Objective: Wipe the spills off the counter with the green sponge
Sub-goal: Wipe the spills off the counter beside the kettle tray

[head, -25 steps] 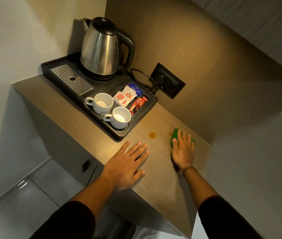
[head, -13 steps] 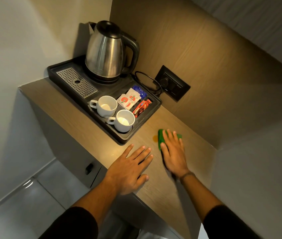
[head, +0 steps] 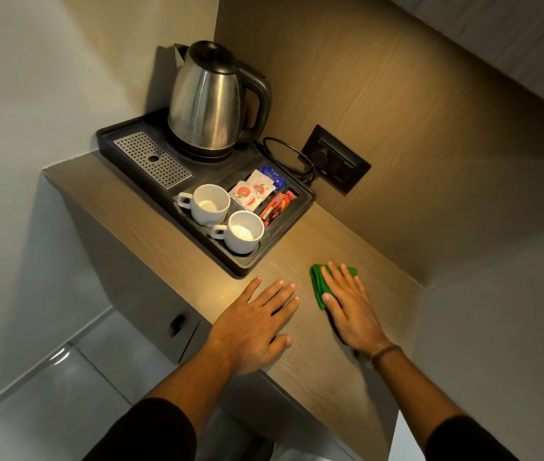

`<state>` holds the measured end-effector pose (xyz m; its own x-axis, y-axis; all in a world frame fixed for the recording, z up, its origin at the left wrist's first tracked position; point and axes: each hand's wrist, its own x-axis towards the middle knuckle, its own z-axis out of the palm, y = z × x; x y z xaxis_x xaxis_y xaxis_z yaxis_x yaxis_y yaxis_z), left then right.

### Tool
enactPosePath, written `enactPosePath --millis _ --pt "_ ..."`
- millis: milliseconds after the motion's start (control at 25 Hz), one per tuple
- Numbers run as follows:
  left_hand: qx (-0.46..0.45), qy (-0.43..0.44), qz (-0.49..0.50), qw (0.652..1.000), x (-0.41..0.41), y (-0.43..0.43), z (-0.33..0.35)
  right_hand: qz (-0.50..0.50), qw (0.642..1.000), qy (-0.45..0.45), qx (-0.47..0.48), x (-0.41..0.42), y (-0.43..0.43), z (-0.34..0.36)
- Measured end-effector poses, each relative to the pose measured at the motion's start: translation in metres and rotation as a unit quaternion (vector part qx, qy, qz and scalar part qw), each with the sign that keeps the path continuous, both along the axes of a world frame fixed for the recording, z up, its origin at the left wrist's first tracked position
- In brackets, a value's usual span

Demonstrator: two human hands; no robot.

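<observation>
The green sponge (head: 317, 284) lies flat on the wooden counter (head: 317, 367), just right of the black tray's near corner. My right hand (head: 347, 307) presses down on it with fingers spread, hiding most of it. My left hand (head: 257, 324) rests flat on the counter to the left of the sponge, palm down, fingers apart, holding nothing. No brown spill shows on the bare wood around the sponge; whatever lies under it is hidden.
A black tray (head: 247, 266) to the left back holds a steel kettle (head: 207, 101), two white cups (head: 242, 231) and several sachets (head: 257, 193). A wall socket (head: 335, 160) with a cable sits behind. The counter ends at a wall on the right.
My right hand slid the sponge leftward over the brown spot, which no longer shows. The left hand stayed flat in place.
</observation>
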<state>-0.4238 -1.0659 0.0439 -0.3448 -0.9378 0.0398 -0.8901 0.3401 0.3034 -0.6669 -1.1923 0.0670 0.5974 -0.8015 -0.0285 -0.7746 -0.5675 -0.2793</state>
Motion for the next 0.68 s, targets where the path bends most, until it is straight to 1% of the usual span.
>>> enactPosePath --millis 120,200,280,320,400,520,560,600,680 --pt "0.001 -0.004 -0.002 1.000 0.000 0.000 0.000 -0.062 0.998 0.006 0.009 0.046 -0.026 0.011" --pt "0.003 -0.002 -0.002 1.000 0.000 0.000 -0.001 -0.029 1.000 -0.001 0.001 0.061 -0.013 0.007" --pt "0.001 0.001 0.000 1.000 -0.001 0.001 -0.002 0.038 0.999 -0.003 -0.003 0.031 0.010 -0.004" --pt "-0.001 0.001 0.000 1.000 -0.001 0.001 -0.003 0.053 0.999 -0.002 -0.005 0.009 0.018 -0.004" --pt "-0.003 0.002 0.001 1.000 0.001 0.000 -0.002 0.028 1.000 0.006 0.001 -0.002 0.004 0.004" --pt "-0.011 -0.003 -0.004 1.000 0.001 -0.001 -0.002 -0.068 0.998 0.006 0.015 0.041 -0.016 0.014" --pt "-0.011 -0.006 -0.004 1.000 0.000 0.000 -0.002 -0.072 0.997 -0.001 0.014 0.049 -0.008 0.013" --pt "-0.012 -0.006 -0.003 1.000 -0.001 0.001 -0.004 -0.054 0.998 -0.008 0.005 0.047 0.006 0.007" --pt "-0.010 -0.009 -0.002 1.000 -0.001 0.000 -0.005 -0.007 1.000 -0.011 -0.011 0.011 0.044 -0.001"
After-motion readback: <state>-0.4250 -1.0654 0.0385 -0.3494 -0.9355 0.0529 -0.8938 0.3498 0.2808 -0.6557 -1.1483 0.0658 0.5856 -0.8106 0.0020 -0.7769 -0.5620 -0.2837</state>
